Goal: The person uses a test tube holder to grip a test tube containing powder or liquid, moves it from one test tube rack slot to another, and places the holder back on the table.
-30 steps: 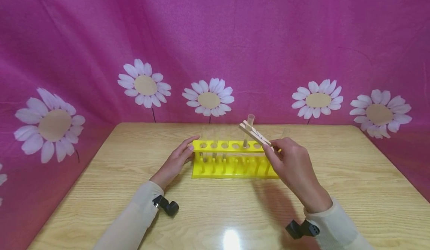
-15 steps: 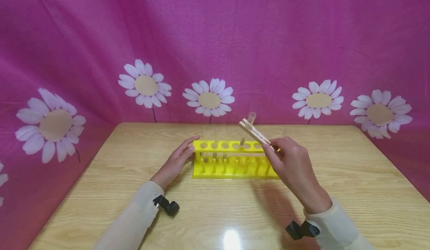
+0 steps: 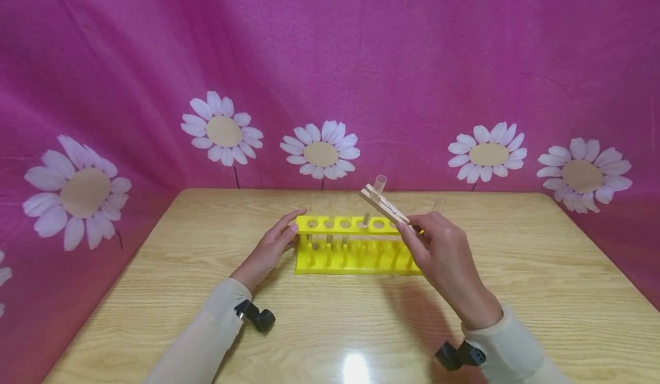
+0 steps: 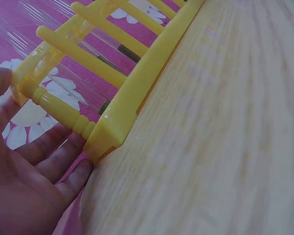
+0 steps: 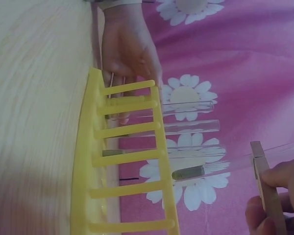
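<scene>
A yellow test tube rack [image 3: 356, 270] stands upright on the table. My left hand [image 3: 265, 252] holds its left end, thumb near the top shelf and the other fingers along the turned end post [image 4: 63, 115]. My right hand [image 3: 447, 255] pinches a wooden clothespin [image 3: 385, 206] by its near end. The clothespin clamps a clear test tube [image 3: 380, 184] below its mouth. Dark material fills the tilted tube's bottom [image 5: 188, 173], which is right at the top shelf, over the fourth hole from the left. In the three leftmost holes stand test tubes [image 5: 193, 128] with dark bottoms.
The rack stands on a wood-grain table [image 3: 309, 326], in front of a pink cloth [image 3: 402, 74] printed with white flowers. Upright pegs [image 3: 344, 255] line the rack's front. A faint clear tube rim [image 3: 440, 202] shows behind my right hand.
My right hand has moved slightly left with the clothespin and tube; the tube's lower end has shifted from the fifth hole to the fourth. The left hand stays put.
</scene>
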`<state>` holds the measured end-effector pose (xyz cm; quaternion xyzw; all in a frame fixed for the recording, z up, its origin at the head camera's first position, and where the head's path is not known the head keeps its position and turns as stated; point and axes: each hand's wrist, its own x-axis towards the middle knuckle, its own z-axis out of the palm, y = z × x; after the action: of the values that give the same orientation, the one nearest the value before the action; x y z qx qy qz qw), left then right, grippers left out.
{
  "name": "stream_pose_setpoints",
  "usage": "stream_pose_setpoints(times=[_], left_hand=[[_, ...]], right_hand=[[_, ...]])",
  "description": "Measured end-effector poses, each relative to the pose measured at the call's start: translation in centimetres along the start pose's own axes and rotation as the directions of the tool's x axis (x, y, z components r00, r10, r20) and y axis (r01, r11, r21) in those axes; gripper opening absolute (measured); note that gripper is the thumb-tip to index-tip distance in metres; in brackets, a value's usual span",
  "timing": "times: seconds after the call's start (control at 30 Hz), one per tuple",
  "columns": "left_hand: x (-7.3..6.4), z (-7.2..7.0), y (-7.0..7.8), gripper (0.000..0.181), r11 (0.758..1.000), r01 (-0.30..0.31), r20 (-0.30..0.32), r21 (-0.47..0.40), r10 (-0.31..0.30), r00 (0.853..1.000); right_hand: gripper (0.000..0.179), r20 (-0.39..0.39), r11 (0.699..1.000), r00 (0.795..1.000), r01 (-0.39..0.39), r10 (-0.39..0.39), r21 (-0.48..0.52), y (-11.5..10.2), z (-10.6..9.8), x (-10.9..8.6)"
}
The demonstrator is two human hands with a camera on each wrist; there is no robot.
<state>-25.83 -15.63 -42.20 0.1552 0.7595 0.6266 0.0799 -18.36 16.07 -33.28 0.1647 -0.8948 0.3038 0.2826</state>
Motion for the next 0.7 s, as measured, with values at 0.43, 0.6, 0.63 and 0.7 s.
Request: stream_pose_setpoints(times=[0.43,0.6,0.63,0.7], left_hand=[[-0.1,0.0,0.2,0.051,1.0,0.007,0.003,-0.011,-0.007,1.0],[-0.1,0.0,0.2,0.05,1.0,0.016,0.001,-0.005,-0.016,1.0],[-0.1,0.0,0.2,0.05,1.0,0.019,-0.002,-0.003,-0.019,1.0],[-0.1,0.0,0.2,0.049,1.0,0.019,-0.003,-0.002,-0.019,1.0]], right_hand=[[0.018,-0.006,1.0,1.0,-0.004,0.004,0.007,0.2,0.9,0.0],[0.015,-0.001,1.0,1.0,-0.004,0.004,0.009,0.3,1.2,-0.1],[0.014,0.004,1.0,1.0,-0.008,0.008,0.008,0.3,1.2,-0.1],[0.015,0.017,1.0,1.0,-0.017,0.017,0.004,0.3,1.3,-0.1]])
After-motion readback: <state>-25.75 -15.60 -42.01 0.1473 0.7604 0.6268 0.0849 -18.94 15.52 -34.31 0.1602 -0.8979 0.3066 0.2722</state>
